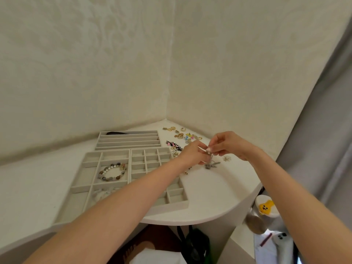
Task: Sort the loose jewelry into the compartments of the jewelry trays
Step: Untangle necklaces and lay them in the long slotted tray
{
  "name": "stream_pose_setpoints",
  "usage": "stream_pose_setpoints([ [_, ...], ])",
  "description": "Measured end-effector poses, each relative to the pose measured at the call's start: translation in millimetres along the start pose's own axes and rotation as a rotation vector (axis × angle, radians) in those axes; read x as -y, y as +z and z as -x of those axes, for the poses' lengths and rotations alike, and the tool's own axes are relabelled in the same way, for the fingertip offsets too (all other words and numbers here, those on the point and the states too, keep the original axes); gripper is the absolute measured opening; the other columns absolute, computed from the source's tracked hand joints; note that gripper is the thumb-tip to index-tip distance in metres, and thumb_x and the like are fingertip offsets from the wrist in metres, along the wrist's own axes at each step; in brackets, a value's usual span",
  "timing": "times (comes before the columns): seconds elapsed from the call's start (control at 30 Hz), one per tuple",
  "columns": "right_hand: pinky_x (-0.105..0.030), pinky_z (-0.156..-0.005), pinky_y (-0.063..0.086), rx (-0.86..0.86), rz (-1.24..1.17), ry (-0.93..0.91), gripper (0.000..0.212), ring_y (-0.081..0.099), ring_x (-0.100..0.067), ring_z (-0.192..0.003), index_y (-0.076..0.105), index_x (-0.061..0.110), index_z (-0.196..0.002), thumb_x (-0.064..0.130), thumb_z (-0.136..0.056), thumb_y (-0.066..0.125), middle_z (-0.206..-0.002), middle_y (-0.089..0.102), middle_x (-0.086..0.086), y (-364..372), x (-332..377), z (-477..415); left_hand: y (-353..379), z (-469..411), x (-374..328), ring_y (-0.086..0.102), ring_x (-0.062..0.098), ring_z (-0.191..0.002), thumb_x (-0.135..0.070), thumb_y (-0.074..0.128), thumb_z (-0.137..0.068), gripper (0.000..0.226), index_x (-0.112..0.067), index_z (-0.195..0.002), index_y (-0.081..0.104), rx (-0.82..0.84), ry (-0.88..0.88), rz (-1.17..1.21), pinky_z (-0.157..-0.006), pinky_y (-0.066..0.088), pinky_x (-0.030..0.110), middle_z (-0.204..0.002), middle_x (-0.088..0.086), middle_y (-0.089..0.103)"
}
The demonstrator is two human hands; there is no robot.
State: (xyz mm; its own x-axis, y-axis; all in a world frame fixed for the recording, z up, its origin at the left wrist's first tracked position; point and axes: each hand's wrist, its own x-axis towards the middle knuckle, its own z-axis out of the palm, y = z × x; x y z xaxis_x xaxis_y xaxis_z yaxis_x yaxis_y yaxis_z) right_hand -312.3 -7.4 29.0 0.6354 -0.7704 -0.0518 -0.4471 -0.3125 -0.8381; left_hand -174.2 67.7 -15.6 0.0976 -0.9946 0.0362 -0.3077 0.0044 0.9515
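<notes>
So the left hand [192, 154] and right hand [227, 145] both pinch one silvery piece [209, 153] above the table [209, 189], probably untangling it before it goes in the trays [131, 164] on the left.

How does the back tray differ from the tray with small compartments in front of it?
The back tray has long narrow slots; the grid tray has many small compartments. The back tray holds a dark item in its farthest slot; the grid tray's visible compartments look empty, though the left arm covers part. Both are pale grey and lie on the white table.
</notes>
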Motion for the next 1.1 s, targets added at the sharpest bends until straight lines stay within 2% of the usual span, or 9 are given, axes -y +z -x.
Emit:
stream_pose_setpoints([
  [0.13,-0.020,-0.058,0.045,-0.020,-0.079,-0.060,0.013,0.057,-0.011,-0.058,0.066,0.011,-0.079,0.001,-0.076,0.074,-0.065,0.061,-0.002,6,5,-1,-6,1,-2,0.060,0.005,-0.067,-0.008,0.062,-0.087,0.017,-0.010,-0.102,0.056,-0.023,0.056,-0.004,-0.058,0.045,0.012,-0.082,-0.002,0.063],
  [0.27,-0.019,-0.062,0.049,-0.042,-0.177,-0.108,0.011,0.060,-0.011,-0.063,0.066,0.012,-0.082,0.002,-0.080,0.069,-0.069,0.063,-0.001,11,7,-3,-17,3,1,0.060,0.000,-0.060,-0.009,0.062,-0.086,0.006,-0.014,-0.085,0.060,-0.086,0.105,-0.003,-0.054,0.041,0.011,-0.074,-0.005,0.063],
  [0.37,-0.023,-0.065,0.054,-0.034,-0.307,-0.115,0.006,0.064,-0.017,-0.067,0.066,0.008,-0.086,0.003,-0.084,0.065,-0.072,0.064,-0.006,14,8,-5,-27,7,1,0.059,0.002,-0.057,-0.009,0.060,-0.088,0.005,-0.012,-0.085,0.060,-0.137,0.142,0.001,-0.047,0.037,0.005,-0.076,-0.003,0.063],
  [0.53,-0.023,-0.054,0.049,-0.026,-0.415,-0.087,0.007,0.062,-0.016,-0.059,0.064,0.007,-0.094,0.007,-0.091,0.058,-0.077,0.062,-0.007,32,4,-10,-39,10,6,0.064,0.008,-0.055,-0.009,0.056,-0.091,0.014,-0.017,-0.079,0.056,-0.279,0.217,0.079,-0.049,0.045,0.019,-0.072,-0.001,0.067],
  [0.63,-0.023,-0.050,0.047,0.035,-0.461,-0.100,0.019,0.061,-0.016,-0.056,0.062,0.005,-0.106,0.000,-0.095,0.048,-0.090,0.067,-0.010,45,0,-14,-46,11,8,0.068,0.016,-0.073,-0.003,0.056,-0.089,0.014,-0.012,-0.078,0.057,-0.285,0.266,0.131,-0.067,0.055,0.027,-0.081,0.008,0.068],
  [0.73,-0.023,-0.052,0.048,0.076,-0.475,-0.131,0.027,0.062,-0.018,-0.058,0.062,0.010,-0.109,-0.007,-0.090,0.052,-0.100,0.067,-0.013,57,0,-16,-56,13,8,0.066,0.018,-0.080,0.000,0.057,-0.088,0.010,-0.006,-0.086,0.064,-0.266,0.284,0.170,-0.076,0.055,0.025,-0.089,0.013,0.067],
  [0.9,-0.022,-0.056,0.052,-0.052,-0.511,-0.154,0.017,0.064,-0.017,-0.059,0.068,0.004,-0.096,-0.005,-0.081,0.066,-0.078,0.070,-0.011,74,6,-20,-69,20,7,0.067,0.020,-0.085,-0.016,0.053,-0.093,0.020,-0.004,-0.088,0.069,-0.246,0.244,0.257,-0.082,0.055,0.029,-0.093,0.015,0.070],
  [1.0,-0.023,-0.053,0.054,-0.111,-0.539,-0.167,0.009,0.064,-0.015,-0.053,0.066,0.002,-0.083,-0.007,-0.080,0.066,-0.066,0.069,-0.006,83,11,-23,-76,22,10,0.064,0.016,-0.078,-0.003,0.061,-0.086,0.007,-0.009,-0.084,0.064,-0.317,0.264,0.148,-0.076,0.054,0.027,-0.082,0.005,0.068],
  [1.1,-0.019,-0.051,0.050,-0.140,-0.476,-0.198,0.009,0.061,-0.011,-0.052,0.067,0.005,-0.077,-0.003,-0.079,0.068,-0.063,0.069,-0.001,88,17,-25,-83,24,11,0.062,0.013,-0.077,0.005,0.063,-0.081,0.015,-0.006,-0.090,0.062,-0.339,0.281,0.050,-0.073,0.051,0.022,-0.081,0.002,0.066],
])
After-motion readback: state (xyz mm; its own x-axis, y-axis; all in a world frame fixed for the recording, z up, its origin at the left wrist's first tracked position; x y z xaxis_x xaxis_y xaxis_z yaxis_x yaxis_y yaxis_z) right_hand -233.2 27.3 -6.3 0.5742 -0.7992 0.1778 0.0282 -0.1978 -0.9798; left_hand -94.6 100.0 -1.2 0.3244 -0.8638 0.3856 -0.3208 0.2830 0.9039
